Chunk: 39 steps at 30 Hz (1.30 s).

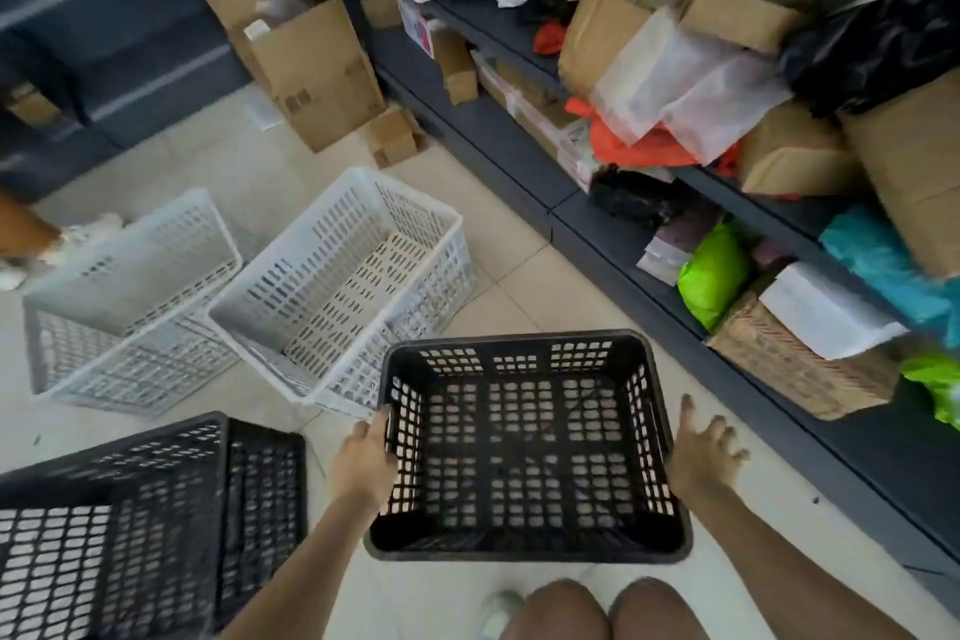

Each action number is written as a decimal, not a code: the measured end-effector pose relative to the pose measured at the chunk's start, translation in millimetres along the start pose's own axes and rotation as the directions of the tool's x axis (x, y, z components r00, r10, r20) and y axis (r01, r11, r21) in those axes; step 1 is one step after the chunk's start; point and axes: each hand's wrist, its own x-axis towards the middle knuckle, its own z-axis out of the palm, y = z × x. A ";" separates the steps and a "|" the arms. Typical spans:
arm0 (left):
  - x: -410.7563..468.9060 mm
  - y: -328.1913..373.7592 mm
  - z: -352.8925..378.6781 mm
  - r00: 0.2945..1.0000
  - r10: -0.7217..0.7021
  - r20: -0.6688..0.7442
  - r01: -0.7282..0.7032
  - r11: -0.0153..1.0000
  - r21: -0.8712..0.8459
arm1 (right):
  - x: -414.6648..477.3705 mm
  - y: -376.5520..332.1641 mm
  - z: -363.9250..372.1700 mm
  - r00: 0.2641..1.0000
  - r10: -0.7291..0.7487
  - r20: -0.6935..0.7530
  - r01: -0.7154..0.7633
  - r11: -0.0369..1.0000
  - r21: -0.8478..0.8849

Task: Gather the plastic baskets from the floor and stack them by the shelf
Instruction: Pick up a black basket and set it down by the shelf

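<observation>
A black plastic basket (527, 447) sits upright in front of me, close to the dark shelf (582, 203) on the right. My left hand (366, 457) grips its left rim. My right hand (701, 452) lies against its right rim with the fingers spread apart. Two white plastic baskets stand on the floor beyond it: one (343, 286) just behind the black basket, the other (130, 296) farther left and tilted. At the lower left, black baskets (140, 525) sit nested one inside another.
The shelf on the right is crammed with cardboard boxes (748, 13), plastic bags (691, 88) and a woven box (795, 364). More cardboard boxes (311, 68) stand on the tiled floor at the back. My knees (602, 613) show at the bottom edge.
</observation>
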 end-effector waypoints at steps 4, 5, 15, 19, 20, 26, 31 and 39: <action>47.3 -17.4 51.3 0.999 -0.053 0.012 0.054 0.991 -0.122 | 36.4 8.4 54.4 0.994 0.032 0.106 -0.072 0.913 0.401; 59.8 -22.8 66.6 0.996 -0.086 0.012 0.087 0.985 -0.150 | 41.4 9.3 67.1 0.992 -0.007 0.129 -0.064 0.844 0.533; 61.6 12.2 87.6 0.992 0.124 -0.017 -0.124 0.964 -0.234 | 18.8 63.0 94.1 0.993 0.113 -0.034 -0.031 0.533 0.846; 30.7 88.5 72.9 0.947 0.320 0.011 -0.313 0.932 -0.183 | -45.4 133.8 85.9 0.944 0.329 0.001 -0.142 0.406 0.903; 22.8 107.3 73.8 0.934 0.355 0.039 -0.344 0.923 -0.170 | -61.1 153.1 84.0 0.918 0.397 0.011 -0.173 0.374 0.911; -21.0 221.3 97.3 0.786 0.590 0.184 -0.567 0.807 -0.165 | -123.5 268.6 113.4 0.699 0.708 0.103 -0.349 0.211 0.913; -44.0 289.1 155.7 0.715 0.639 0.284 -0.611 0.768 -0.191 | -125.8 324.1 153.4 0.584 0.795 0.161 -0.354 0.071 0.933; -46.5 318.5 222.2 0.673 0.678 0.296 -0.665 0.730 -0.161 | -105.7 350.9 224.0 0.524 0.801 0.288 -0.461 -0.017 0.887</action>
